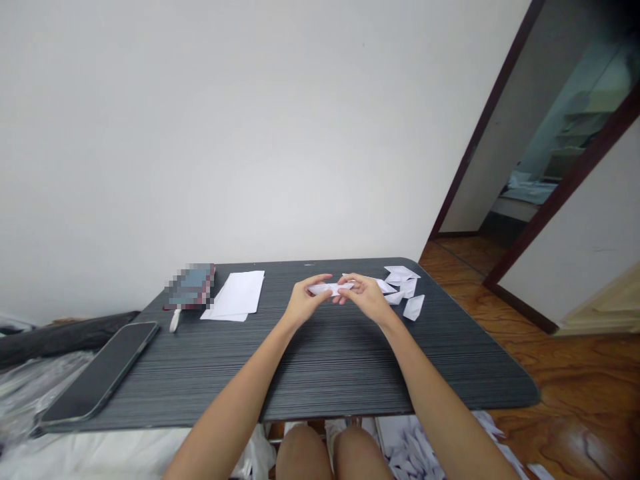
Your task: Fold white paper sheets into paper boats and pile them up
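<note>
A small white folded paper piece (330, 289) is held level above the dark table, pinched at both ends. My left hand (305, 298) grips its left end between thumb and fingers. On its right end, my right hand (367, 296) does the same, thumb in front and fingers behind. Just beyond my right hand lie several folded white paper pieces (414, 307), partly hidden by that hand. A short stack of flat white paper sheets (237, 295) rests to the left of my left hand, apart from it.
The dark table (345, 373) stands against a white wall. On its left are a large phone (103, 373), a blurred-out item (190, 287) and a small white object (175, 321). Below the front edge, many folded papers (415, 453) fill a container. A doorway opens at right.
</note>
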